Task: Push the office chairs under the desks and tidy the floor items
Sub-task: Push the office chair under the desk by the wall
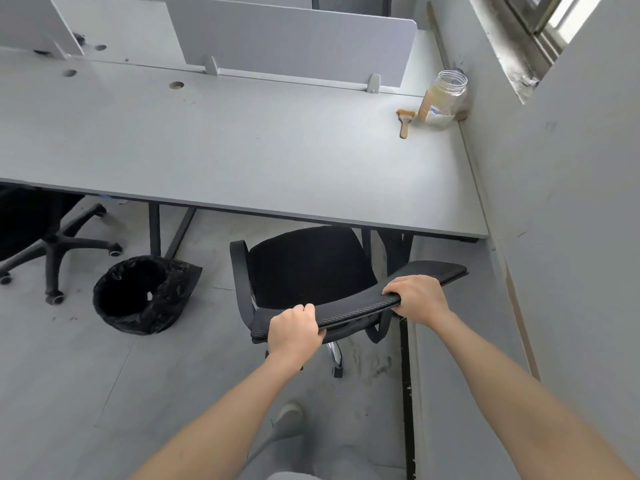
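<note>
A black office chair (304,268) stands in front of the grey desk (242,143), its seat partly under the desk's front edge. My left hand (294,330) grips the top edge of the chair's mesh backrest (433,271) near its left end. My right hand (417,297) grips the same edge further right, fingers curled over the top and thumb below. A second black office chair (52,237) sits at the far left, mostly tucked under the desk with its wheeled base showing. A bin lined with a black bag (138,292) lies tipped on the floor between the two chairs.
On the desk's right end stand a clear plastic jar (441,98) and a small paintbrush (404,121). Grey divider panels (284,43) line the desk's back. A wall (554,202) runs close along the right side. My foot (289,414) is on the grey floor.
</note>
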The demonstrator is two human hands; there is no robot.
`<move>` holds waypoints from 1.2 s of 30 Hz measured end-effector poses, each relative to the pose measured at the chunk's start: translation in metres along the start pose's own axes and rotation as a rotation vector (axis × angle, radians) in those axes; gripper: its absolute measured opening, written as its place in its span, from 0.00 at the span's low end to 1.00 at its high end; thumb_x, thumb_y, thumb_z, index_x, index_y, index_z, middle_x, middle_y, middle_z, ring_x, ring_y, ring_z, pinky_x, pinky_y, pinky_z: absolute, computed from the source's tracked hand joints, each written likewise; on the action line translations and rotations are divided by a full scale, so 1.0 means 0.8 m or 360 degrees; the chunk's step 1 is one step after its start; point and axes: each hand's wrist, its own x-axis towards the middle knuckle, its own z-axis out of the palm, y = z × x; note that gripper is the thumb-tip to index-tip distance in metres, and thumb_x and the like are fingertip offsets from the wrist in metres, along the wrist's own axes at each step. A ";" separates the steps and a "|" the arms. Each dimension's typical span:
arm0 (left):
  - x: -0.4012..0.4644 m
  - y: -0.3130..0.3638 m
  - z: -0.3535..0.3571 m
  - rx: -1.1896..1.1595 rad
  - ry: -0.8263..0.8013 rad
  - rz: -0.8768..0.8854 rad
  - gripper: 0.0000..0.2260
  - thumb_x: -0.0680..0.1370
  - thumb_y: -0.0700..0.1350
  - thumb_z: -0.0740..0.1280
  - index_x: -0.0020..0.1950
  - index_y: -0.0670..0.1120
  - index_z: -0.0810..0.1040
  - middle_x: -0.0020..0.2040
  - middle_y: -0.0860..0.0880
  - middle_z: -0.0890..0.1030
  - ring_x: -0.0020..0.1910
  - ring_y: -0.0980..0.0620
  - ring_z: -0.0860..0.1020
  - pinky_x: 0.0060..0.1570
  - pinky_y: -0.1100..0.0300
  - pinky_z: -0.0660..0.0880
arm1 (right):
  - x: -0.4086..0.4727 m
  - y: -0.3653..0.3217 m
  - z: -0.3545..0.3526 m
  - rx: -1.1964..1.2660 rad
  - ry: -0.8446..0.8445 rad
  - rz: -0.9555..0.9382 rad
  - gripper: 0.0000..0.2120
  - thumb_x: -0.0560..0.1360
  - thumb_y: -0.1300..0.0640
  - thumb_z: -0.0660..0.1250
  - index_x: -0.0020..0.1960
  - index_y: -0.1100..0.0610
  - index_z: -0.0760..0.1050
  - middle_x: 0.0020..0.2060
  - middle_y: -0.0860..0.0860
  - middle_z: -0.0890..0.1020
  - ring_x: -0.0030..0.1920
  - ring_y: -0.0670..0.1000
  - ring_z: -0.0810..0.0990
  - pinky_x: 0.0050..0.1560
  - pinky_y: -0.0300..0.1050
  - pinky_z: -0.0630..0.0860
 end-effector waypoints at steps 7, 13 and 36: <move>0.045 -0.013 -0.017 -0.0024 0.0037 0.0024 0.14 0.75 0.56 0.61 0.50 0.46 0.73 0.48 0.51 0.79 0.47 0.49 0.78 0.39 0.58 0.69 | 0.037 0.007 -0.014 0.0037 -0.0019 0.0026 0.12 0.72 0.51 0.61 0.51 0.45 0.80 0.51 0.41 0.82 0.52 0.46 0.79 0.45 0.39 0.75; 0.039 -0.032 -0.014 -0.0441 0.0363 0.0345 0.08 0.73 0.51 0.65 0.48 0.50 0.77 0.45 0.55 0.82 0.45 0.53 0.80 0.35 0.61 0.72 | 0.037 0.015 -0.019 0.0061 -0.0133 -0.0142 0.13 0.74 0.48 0.63 0.57 0.47 0.77 0.54 0.44 0.81 0.54 0.48 0.78 0.51 0.44 0.76; 0.043 -0.133 -0.045 -0.0607 0.0293 0.0437 0.22 0.70 0.61 0.59 0.50 0.47 0.83 0.47 0.52 0.85 0.47 0.53 0.82 0.47 0.63 0.75 | -0.032 0.017 -0.003 0.0481 0.0498 0.0135 0.15 0.71 0.48 0.64 0.50 0.55 0.83 0.46 0.48 0.85 0.48 0.51 0.83 0.47 0.41 0.75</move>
